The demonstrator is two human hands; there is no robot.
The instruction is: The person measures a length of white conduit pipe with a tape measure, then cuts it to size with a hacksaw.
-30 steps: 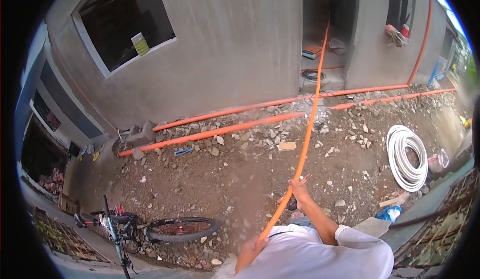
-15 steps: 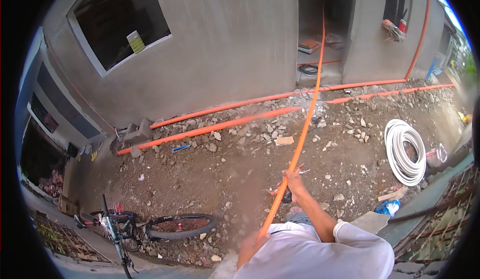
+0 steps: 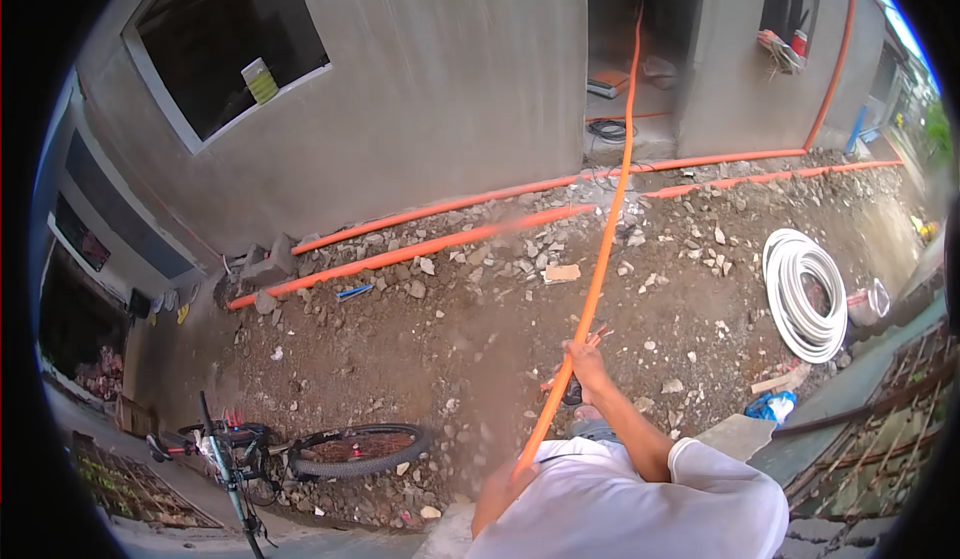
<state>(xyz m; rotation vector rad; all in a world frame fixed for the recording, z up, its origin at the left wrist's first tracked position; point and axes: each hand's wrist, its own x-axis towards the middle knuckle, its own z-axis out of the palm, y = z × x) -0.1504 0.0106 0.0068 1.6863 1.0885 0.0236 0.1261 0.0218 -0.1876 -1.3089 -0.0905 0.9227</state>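
A long orange pipe (image 3: 606, 259) runs from beside my body, over the rubble, and into the dark doorway. My right hand (image 3: 586, 364) is stretched forward and closed around it. Nearer my waist, my left hand (image 3: 508, 481) grips the pipe's near end, partly blurred against the white shirt (image 3: 640, 504). Small reddish-orange bits show beside my right hand; what they belong to I cannot make out. Below that hand, part of a dark shoe is visible.
Two orange pipes (image 3: 420, 251) lie along the grey wall (image 3: 430, 79) among broken stones. A coil of white tubing (image 3: 803, 299) rests at the right, near a clear bucket (image 3: 868, 302). At the lower left lies a bicycle (image 3: 235, 469). Black cable (image 3: 608, 131) is coiled in the doorway.
My view has shifted slightly, so the wall and ground sit a little further left and up. Both hands keep their hold on the orange pipe, almost unmoved.
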